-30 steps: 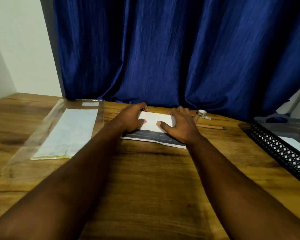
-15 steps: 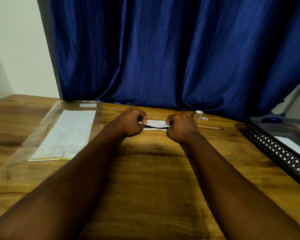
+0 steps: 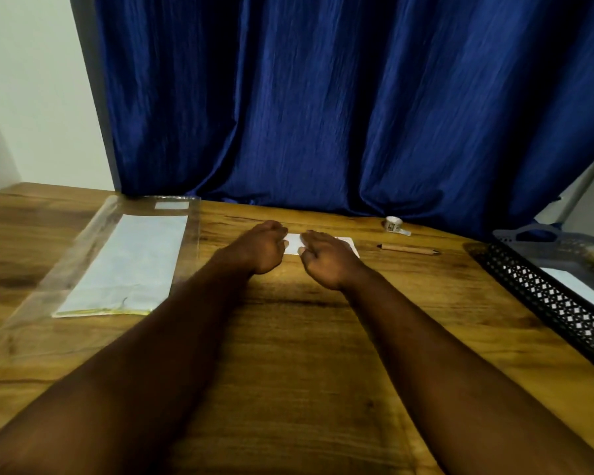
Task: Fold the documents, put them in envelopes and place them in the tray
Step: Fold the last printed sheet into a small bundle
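Folded paper (image 3: 294,246): flat on bench (image 3: 288,371), far centre. Left hand (image 3: 261,248): fingers curled at its left end, grip unclear. Right hand (image 3: 326,260): fingers laid over it, pressing. Tray (image 3: 546,299): right edge, well apart.

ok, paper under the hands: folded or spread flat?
Folded: the paper is just a small white strip lying flat beneath the left hand and right hand.

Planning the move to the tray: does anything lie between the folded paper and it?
Yes: a pencil lies flat between the folded paper and the tray at right; a tape roll sits just beyond it. Nothing else visible.
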{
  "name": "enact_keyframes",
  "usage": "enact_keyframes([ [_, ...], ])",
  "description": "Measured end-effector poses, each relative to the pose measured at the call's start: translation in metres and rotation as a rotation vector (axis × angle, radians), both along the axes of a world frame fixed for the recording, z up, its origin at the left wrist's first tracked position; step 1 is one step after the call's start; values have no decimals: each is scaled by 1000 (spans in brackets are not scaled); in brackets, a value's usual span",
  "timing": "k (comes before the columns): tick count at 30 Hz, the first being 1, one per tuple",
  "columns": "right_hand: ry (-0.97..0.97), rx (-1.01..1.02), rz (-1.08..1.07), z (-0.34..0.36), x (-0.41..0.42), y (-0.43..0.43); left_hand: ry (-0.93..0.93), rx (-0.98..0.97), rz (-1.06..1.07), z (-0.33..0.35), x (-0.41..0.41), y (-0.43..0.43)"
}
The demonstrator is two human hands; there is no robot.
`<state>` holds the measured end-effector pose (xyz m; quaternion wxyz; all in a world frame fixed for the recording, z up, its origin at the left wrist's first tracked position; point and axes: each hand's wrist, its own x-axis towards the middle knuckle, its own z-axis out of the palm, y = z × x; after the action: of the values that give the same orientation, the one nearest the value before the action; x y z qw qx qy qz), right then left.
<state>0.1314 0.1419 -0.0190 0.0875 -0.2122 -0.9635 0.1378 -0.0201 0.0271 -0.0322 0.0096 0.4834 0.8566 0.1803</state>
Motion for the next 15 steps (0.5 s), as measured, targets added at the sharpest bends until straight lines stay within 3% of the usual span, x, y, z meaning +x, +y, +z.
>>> enact_keyframes([
  [6,-141,60,-71,-1,-7,1,34,-229,43,6,13,4],
  [10,-123,103,-266,-5,-9,9,46,-229,133,2,15,5],
  [15,-53,107,-336,-7,-8,4,49,-143,214,-4,15,6],
])
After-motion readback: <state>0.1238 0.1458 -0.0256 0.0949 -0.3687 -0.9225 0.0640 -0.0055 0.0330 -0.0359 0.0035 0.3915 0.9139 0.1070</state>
